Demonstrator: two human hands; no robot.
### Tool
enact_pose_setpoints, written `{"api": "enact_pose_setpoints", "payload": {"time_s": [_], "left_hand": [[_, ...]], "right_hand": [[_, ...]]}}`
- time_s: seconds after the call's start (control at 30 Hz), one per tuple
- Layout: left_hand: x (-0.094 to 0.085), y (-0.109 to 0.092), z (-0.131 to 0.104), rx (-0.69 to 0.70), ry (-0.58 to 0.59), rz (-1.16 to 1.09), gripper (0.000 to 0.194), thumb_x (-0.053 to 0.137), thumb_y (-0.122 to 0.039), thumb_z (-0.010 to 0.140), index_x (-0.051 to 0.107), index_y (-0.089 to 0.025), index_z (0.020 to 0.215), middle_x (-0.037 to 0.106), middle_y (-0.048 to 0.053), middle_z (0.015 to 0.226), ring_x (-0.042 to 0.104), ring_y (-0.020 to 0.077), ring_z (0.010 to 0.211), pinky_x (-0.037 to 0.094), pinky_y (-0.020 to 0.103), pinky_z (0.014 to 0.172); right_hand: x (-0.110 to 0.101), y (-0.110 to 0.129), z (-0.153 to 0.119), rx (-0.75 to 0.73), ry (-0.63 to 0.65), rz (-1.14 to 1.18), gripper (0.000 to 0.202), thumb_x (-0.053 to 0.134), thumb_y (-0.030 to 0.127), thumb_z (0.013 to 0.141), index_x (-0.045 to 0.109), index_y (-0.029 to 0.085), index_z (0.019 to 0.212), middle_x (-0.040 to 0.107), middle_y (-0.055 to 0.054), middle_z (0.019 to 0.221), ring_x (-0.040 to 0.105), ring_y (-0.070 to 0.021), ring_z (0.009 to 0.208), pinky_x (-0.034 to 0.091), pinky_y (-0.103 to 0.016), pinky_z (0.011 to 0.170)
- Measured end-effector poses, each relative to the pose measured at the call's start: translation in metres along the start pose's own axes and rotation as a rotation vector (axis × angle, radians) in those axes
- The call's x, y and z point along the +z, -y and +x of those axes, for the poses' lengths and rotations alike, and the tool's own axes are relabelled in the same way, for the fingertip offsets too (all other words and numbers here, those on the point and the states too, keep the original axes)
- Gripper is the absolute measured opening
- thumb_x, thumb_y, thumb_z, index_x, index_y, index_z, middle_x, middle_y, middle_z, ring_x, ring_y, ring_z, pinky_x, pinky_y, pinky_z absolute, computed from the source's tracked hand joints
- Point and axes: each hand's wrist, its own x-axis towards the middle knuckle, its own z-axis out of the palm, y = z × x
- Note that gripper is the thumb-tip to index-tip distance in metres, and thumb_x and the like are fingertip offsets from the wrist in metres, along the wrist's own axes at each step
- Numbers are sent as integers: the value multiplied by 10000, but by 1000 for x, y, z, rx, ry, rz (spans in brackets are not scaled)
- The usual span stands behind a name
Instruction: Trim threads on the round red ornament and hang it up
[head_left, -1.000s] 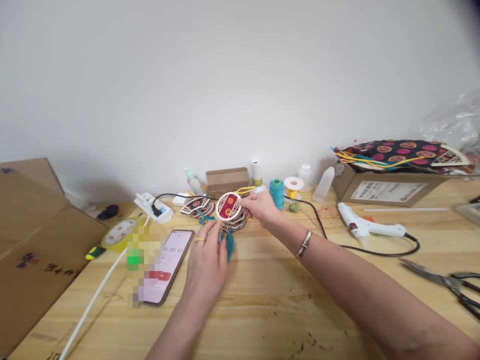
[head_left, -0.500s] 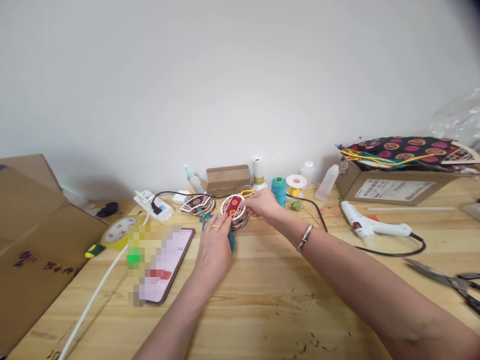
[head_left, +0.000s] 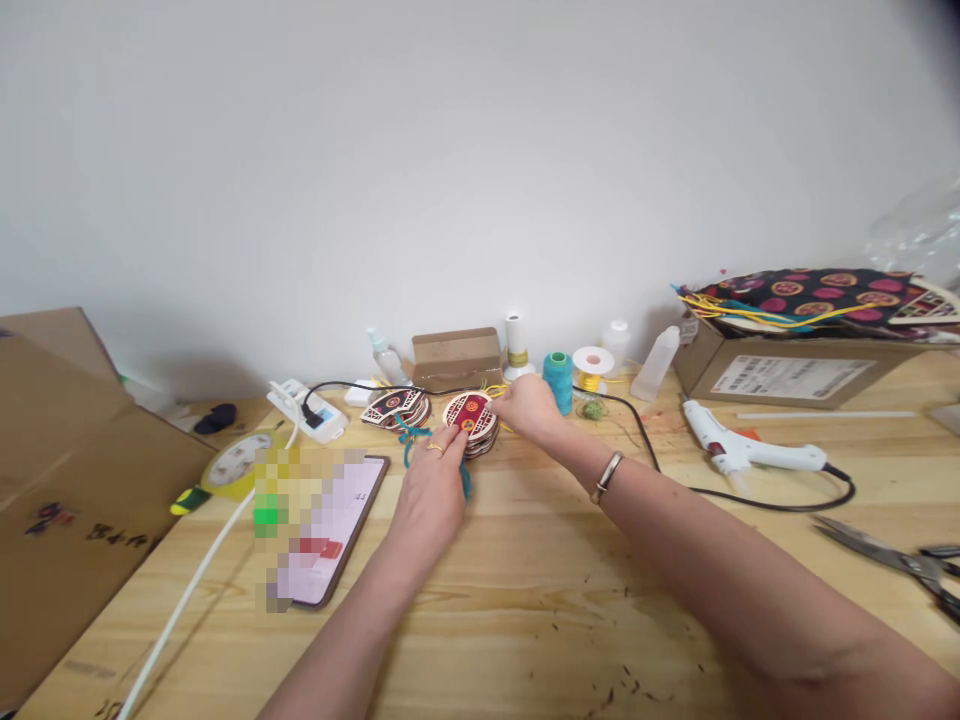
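A stack of round ornaments [head_left: 471, 412], pale lattice with a red patterned band on top, lies on the table in the middle. My left hand [head_left: 435, 475] rests against its near left side, fingers stretched out and fingertips touching the top piece; its thumb is hidden. At the right rim of the stack, the fingers of my right hand [head_left: 529, 405] are pinched together on the edge of the top ornament. Yellow cord [head_left: 495, 390] shows beside those fingers. Teal cord [head_left: 409, 432] hangs out left of the stack. Fan-shaped ornaments [head_left: 397, 408] lie in another pile farther left.
Behind stand a small open carton [head_left: 456, 360], a teal thread cone [head_left: 557, 383] and a yellow spool [head_left: 592, 365]. To the right are a glue gun [head_left: 750, 450], scissors [head_left: 892, 555] and a filled box [head_left: 795, 378]. A phone [head_left: 337, 540] and power strip [head_left: 307, 412] lie left.
Both hands stay at the round stack, with only a slight shift of the right hand's fingers. The view has turned a little.
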Motion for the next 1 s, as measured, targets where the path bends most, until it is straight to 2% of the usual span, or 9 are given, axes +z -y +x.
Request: {"api": "enact_pose_setpoints", "payload": {"time_s": [0.1, 0.2, 0.27, 0.3, 0.5, 0.63, 0.73, 0.87, 1.0], "left_hand": [[0, 0, 2, -8, 11, 18, 505, 381, 3, 759, 581, -110, 1208, 549, 143, 1301, 527, 275, 1156, 437, 435, 973], [-3, -1, 4, 2, 1, 31, 492, 369, 3, 772, 599, -136, 1184, 572, 127, 1275, 548, 260, 1123, 432, 433, 975], [-5, -3, 6, 24, -2, 36, 490, 362, 6, 778, 600, -142, 1180, 578, 121, 1267, 550, 252, 1117, 430, 427, 976], [-6, -3, 7, 38, 1, 35, 488, 360, 8, 778, 604, -142, 1174, 583, 122, 1258, 551, 250, 1115, 430, 425, 975], [-1, 2, 7, 80, -27, 44, 463, 360, -5, 779, 631, -127, 1134, 617, 146, 1189, 566, 254, 1072, 437, 435, 952], [0, 5, 6, 122, -81, 47, 449, 333, -19, 791, 652, -117, 1091, 629, 155, 1159, 558, 265, 1088, 421, 438, 971], [-2, 5, 10, 106, -93, 14, 428, 334, -64, 802, 670, -146, 1055, 631, 145, 1146, 586, 272, 1037, 467, 433, 904], [-5, 6, 16, -2, -61, -9, 400, 335, -121, 786, 684, -139, 983, 581, 172, 1185, 626, 279, 910, 513, 435, 767], [-7, 10, 20, 60, -16, -1, 415, 309, -121, 779, 671, -110, 983, 589, 188, 1151, 599, 295, 989, 492, 434, 819]], "right_hand": [[-1, -1, -10, -113, -43, -39, 241, 572, 327, 816, 686, 115, 824, 697, -139, 868, 631, -221, 857, 456, -290, 732], [2, -5, -19, -497, -54, -86, 219, 500, 277, 886, 644, 161, 1002, 655, -99, 1059, 556, -187, 1026, 398, -297, 893], [6, -9, -21, -766, -41, -141, 217, 519, 238, 881, 614, 152, 1057, 631, -101, 1108, 523, -185, 1065, 372, -312, 929], [9, -11, -20, -841, -36, -169, 218, 520, 234, 883, 607, 136, 1057, 629, -112, 1104, 520, -191, 1065, 367, -327, 933], [17, -16, -13, -846, -2, -270, 237, 501, 303, 897, 619, 101, 933, 657, -134, 1004, 555, -205, 974, 351, -348, 921], [16, -15, -11, -858, -12, -292, 224, 497, 282, 902, 620, 95, 914, 662, -128, 983, 556, -200, 977, 351, -338, 901], [13, -12, -11, -853, -6, -337, 206, 520, 273, 887, 626, 98, 911, 670, -118, 966, 564, -215, 967, 340, -361, 908], [6, -5, -12, -809, -10, -379, 217, 527, 263, 873, 630, 89, 951, 669, -119, 988, 567, -234, 960, 347, -367, 899], [2, 0, -12, -775, 34, -401, 207, 509, 242, 873, 637, 91, 933, 654, -126, 972, 558, -226, 926, 383, -348, 837]]}}
